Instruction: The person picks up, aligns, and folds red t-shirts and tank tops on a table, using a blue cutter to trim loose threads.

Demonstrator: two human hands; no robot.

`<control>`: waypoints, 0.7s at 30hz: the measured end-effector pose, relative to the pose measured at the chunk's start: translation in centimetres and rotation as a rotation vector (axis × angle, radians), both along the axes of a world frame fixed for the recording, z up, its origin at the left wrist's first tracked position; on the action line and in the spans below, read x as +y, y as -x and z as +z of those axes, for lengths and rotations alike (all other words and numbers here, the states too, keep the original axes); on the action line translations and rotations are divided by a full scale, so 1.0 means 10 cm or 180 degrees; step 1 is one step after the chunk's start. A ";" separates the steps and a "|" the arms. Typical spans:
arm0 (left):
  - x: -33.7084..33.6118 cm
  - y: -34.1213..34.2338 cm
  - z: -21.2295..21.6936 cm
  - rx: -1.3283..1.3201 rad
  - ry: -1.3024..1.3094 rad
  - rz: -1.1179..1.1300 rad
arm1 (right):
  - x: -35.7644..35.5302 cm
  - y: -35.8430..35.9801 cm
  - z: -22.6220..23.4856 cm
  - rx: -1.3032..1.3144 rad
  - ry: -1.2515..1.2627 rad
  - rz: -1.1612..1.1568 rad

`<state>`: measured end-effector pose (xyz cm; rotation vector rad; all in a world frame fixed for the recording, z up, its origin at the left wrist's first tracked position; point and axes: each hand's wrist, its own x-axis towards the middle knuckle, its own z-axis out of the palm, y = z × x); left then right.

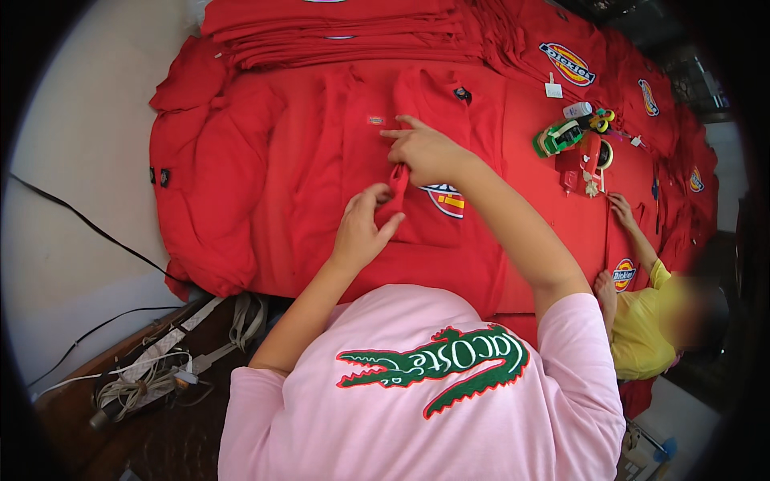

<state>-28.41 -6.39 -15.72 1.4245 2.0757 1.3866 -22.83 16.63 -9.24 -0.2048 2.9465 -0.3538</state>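
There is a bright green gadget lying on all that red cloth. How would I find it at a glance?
Start from the wide spread of red garments covering the table, then look toward the far right of it, beyond the person's right hand. There, in a small cluster of tools, lies a green tape dispenser. It is the only green thing on the cloth, beside a red tool.

Top edge crops the stack of folded red shirts (337, 32) | tape dispenser clutter (581, 140) too small to identify | co-worker's face blurred | red fabric fold (399, 178) hides the left hand (365, 228) fingertips.
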 end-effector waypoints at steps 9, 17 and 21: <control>0.39 0.86 -0.39 0.1002 0.0503 0.0032 | 0.05 -1.08 1.80 0.1726 0.0116 -0.0800; -0.12 1.42 1.43 -0.0553 0.0083 -0.0981 | -0.30 -2.57 2.33 0.1644 0.0660 -0.2575; -0.45 1.43 1.97 -0.0713 0.0872 -0.1080 | -0.29 -2.70 1.84 0.1549 0.0904 -0.3166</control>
